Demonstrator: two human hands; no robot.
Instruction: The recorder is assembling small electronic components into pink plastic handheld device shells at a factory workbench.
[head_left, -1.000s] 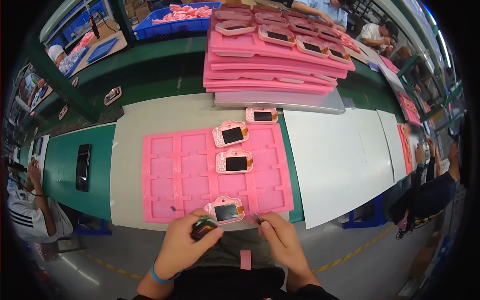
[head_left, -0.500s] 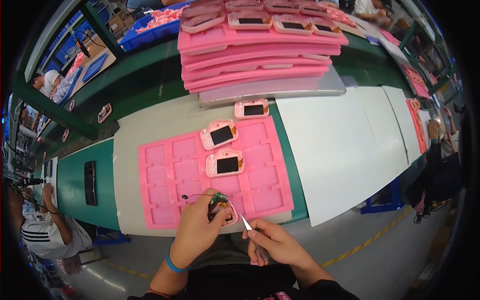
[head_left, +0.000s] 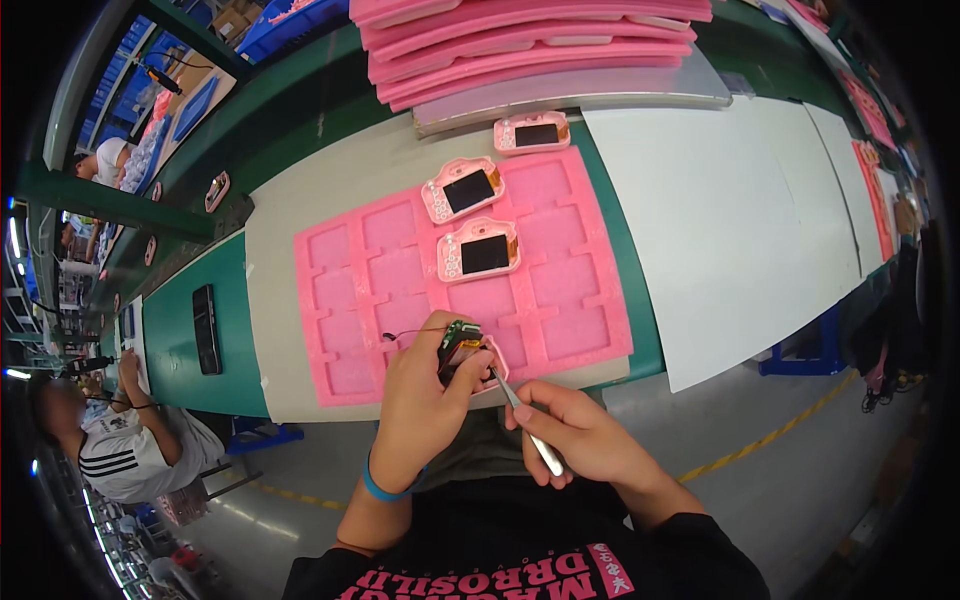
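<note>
My left hand (head_left: pixel 420 395) is closed around a pink camera-shaped housing (head_left: pixel 501 358) over the near edge of a pink foam tray (head_left: pixel 362 312). A small green circuit board (head_left: pixel 458 334) shows above its fingers, with a thin dark wire running off to the left. In my right hand (head_left: pixel 595 440), metal tweezers (head_left: pixel 538 447) are gripped, their tip reaching the housing beside my left thumb. The exact contact point is too small to make out. Two more pink housings with dark screens, a nearer one (head_left: pixel 480 252) and a farther one (head_left: pixel 463 190), rest on the tray.
Another pink housing (head_left: pixel 532 133) lies beyond the tray, near a metal plate (head_left: pixel 570 98) bearing a stack of pink foam trays (head_left: pixel 540 45). White sheets (head_left: pixel 720 230) cover the right side. A black phone (head_left: pixel 206 328) lies left on the green mat. A co-worker (head_left: pixel 140 450) sits at far left.
The tweezers' tip has moved from beside the housing to touch or nearly touch it at my left thumb. My view has tilted downward, so the bench sits higher in the picture.
</note>
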